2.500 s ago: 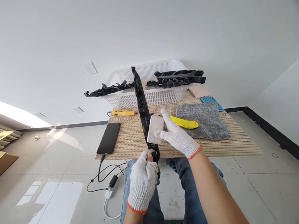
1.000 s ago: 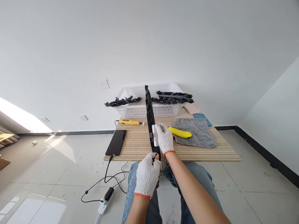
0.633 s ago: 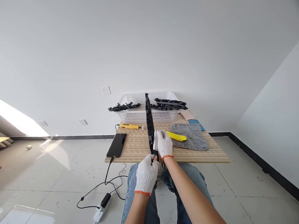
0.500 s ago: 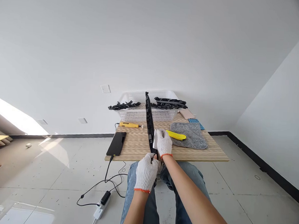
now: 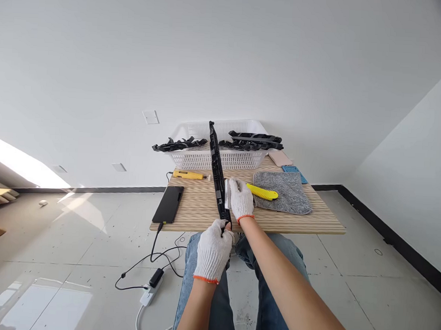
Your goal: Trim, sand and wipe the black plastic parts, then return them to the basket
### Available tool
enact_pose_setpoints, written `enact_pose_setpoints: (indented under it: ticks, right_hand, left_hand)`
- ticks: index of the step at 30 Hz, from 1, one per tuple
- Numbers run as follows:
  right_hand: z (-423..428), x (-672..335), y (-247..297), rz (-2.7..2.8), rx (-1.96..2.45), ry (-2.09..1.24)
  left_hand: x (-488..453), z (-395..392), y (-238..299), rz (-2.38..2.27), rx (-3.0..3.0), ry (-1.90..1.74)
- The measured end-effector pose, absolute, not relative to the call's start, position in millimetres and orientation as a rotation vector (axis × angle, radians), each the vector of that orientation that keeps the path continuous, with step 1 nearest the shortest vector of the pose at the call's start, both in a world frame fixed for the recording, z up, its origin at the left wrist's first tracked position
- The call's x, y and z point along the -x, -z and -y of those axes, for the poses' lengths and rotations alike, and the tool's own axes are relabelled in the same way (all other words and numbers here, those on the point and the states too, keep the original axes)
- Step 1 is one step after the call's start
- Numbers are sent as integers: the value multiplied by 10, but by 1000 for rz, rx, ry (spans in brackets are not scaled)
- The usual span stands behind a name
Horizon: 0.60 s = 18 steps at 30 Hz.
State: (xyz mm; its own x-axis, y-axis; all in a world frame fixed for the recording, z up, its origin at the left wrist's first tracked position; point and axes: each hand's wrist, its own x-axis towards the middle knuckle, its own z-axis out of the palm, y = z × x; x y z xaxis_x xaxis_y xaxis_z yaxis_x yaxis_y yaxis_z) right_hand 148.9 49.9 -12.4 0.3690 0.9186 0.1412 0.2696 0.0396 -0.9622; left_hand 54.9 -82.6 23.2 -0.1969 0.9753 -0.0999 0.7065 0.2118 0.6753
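A long, narrow black plastic part (image 5: 216,167) points away from me across the table, its far end over the white basket. My left hand (image 5: 214,249), in a white knitted glove with an orange cuff, is closed around its near end. My right hand (image 5: 240,198), gloved the same way, pinches a thin whitish flat piece (image 5: 226,194) against the part's right side. What that piece is made of I cannot make out. Just right of this hand, a yellow-handled cutter (image 5: 262,192) lies partly on a grey cloth (image 5: 289,201).
Several similar black parts (image 5: 255,141) rest on the white plastic basket (image 5: 194,160). A yellow pen-like tool (image 5: 188,175) and a black phone (image 5: 168,204) on a cable lie at the left of the wooden table (image 5: 199,203). A power strip (image 5: 150,291) sits on the floor.
My right hand with the whitish piece has slid slightly away from my left hand along the black part. The part's far end has swung a little left. The view has shifted slightly.
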Motion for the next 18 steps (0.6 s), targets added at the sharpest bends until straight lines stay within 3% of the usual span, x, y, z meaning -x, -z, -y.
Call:
enact_pose_setpoints:
  ticks: [18]
  right_hand:
    - [-588,-1509,189,1193,1322,-813]
  left_hand:
    - [-620,849,-354,-2103,-1549,-526]
